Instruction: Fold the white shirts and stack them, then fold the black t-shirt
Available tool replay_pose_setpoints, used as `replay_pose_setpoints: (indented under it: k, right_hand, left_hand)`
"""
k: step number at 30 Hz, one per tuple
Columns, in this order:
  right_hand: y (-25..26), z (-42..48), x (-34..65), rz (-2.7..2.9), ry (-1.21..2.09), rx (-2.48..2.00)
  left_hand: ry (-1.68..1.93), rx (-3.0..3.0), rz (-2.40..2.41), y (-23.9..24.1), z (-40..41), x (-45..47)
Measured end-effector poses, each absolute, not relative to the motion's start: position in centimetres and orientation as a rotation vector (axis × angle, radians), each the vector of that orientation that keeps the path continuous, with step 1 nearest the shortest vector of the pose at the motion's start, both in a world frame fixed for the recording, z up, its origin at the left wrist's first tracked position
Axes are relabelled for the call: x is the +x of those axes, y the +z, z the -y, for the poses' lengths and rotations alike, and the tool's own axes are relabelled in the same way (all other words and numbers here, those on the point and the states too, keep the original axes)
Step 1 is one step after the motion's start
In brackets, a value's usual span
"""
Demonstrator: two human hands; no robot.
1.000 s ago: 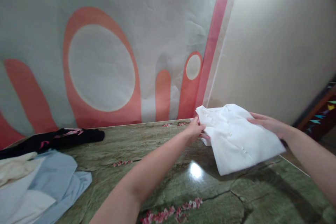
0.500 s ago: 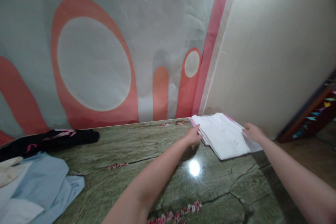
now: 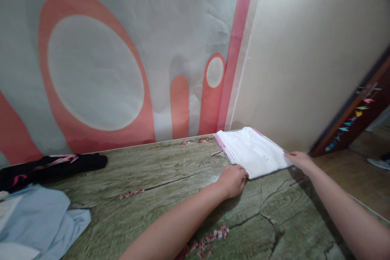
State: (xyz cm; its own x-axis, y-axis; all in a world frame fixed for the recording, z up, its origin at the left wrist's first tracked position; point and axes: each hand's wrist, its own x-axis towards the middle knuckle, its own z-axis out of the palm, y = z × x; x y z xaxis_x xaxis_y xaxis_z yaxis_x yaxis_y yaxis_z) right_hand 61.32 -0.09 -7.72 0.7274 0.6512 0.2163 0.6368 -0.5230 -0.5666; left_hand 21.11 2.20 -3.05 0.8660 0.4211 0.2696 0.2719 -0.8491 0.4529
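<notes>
A folded white garment [image 3: 254, 150] with small pale marks down its front lies on a stack of folded cloth, whose pink layers [image 3: 223, 146] show along the left side. My left hand [image 3: 233, 180] is closed at the garment's near left corner, its fingers curled over the edge and fingertips partly hidden. At the near right corner, my right hand [image 3: 301, 162] pinches the white edge between thumb and fingers. The garment lies flat, with a pink edge also showing at its far right.
The stack rests on a wood-patterned table [image 3: 158, 195] with printed blossoms. At the left lie a black garment [image 3: 76, 164] with pink marks and a crumpled light blue garment [image 3: 45, 219]. A wall with a printed banner [image 3: 179, 105] stands behind; a brown door [image 3: 350, 113] is at right.
My left hand has moved from the stack's left side to the white garment's near corner. My right hand has come nearer along the right edge. The view has shifted slightly right.
</notes>
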Motion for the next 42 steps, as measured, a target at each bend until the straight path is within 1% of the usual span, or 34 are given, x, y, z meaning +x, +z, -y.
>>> replay_pose_setpoints:
  k: [3, 10, 17, 26, 32, 42]
  right_hand:
    - [-8.1, 0.6, 60.6, 0.940, 0.078, -2.268]
    - [-8.8, 1.0, 58.5, 0.842, 0.032, -2.149]
    - [-9.1, 1.2, 58.6, 0.791, 0.000, -2.124]
    - [-9.6, 1.4, 59.7, 0.853, -0.030, -2.194]
    - [-9.6, 1.5, 59.7, 0.885, -0.058, -2.243]
    - [-9.1, 1.6, 59.1, 0.889, -0.115, -2.332]
  left_hand:
    - [0.543, 2.489, -0.739, -3.1, -2.2, 21.5]
    - [0.648, 2.259, -1.119, -3.0, -3.6, 23.9]
    - [0.651, 2.014, -1.372, -2.8, -6.7, 25.7]
    - [0.630, 1.936, -1.445, -2.8, -7.4, 26.2]
    - [0.645, 2.018, -1.433, -3.0, -7.0, 25.7]
    - [0.658, 2.112, -1.363, -2.8, -8.5, 25.4]
